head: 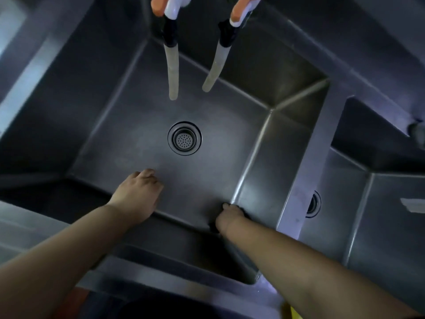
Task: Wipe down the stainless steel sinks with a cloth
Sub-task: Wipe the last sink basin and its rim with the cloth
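Note:
I look down into a deep stainless steel sink [128, 125] with a round drain strainer [184, 138] in the middle of its floor. My right hand [230, 216] reaches to the near right corner of the sink floor and grips a dark cloth [245, 212], which is mostly hidden under the hand. My left hand [138, 192] is low over the near part of the floor, to the left, fingers curled, with nothing visible in it.
Two taps with orange handles and pale hoses [173, 72] [215, 70] hang over the back of the sink. A steel divider [305, 180] separates it from a second sink [358, 203] on the right, whose drain [313, 204] shows partly. A near rim [161, 275] runs below my arms.

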A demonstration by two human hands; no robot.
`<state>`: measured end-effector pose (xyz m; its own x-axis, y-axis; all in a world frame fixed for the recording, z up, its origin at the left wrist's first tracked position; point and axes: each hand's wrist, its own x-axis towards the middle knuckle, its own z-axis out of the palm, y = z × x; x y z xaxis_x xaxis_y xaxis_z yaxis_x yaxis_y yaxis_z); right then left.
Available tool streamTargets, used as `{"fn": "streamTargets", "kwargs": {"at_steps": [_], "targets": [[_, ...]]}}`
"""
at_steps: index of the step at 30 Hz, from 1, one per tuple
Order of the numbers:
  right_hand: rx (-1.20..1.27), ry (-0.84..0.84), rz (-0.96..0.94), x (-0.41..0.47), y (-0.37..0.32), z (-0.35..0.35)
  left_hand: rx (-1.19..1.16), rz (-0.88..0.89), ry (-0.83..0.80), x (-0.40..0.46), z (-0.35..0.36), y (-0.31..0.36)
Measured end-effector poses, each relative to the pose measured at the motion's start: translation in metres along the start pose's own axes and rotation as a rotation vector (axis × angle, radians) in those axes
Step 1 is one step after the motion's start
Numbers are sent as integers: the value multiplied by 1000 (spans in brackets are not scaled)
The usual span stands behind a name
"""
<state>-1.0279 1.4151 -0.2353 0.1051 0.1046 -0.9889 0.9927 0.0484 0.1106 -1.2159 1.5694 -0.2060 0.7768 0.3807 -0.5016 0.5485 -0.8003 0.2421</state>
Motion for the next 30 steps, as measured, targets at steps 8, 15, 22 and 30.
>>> {"fn": "streamTargets", "kwargs": {"at_steps": [8,15,22,30], "targets": [[-242,183,261,10,128,-64,0,-69,1,11,4,-3],[-180,67,155,-17,78,-33,-43,-93,-71,10,5,-4],[-338,-84,-120,-67,8,11,-31,-82,-106,7,0,-2],[-344,60,-33,-88,65,-25,-35,-105,-189,4,-6,-2]]}}
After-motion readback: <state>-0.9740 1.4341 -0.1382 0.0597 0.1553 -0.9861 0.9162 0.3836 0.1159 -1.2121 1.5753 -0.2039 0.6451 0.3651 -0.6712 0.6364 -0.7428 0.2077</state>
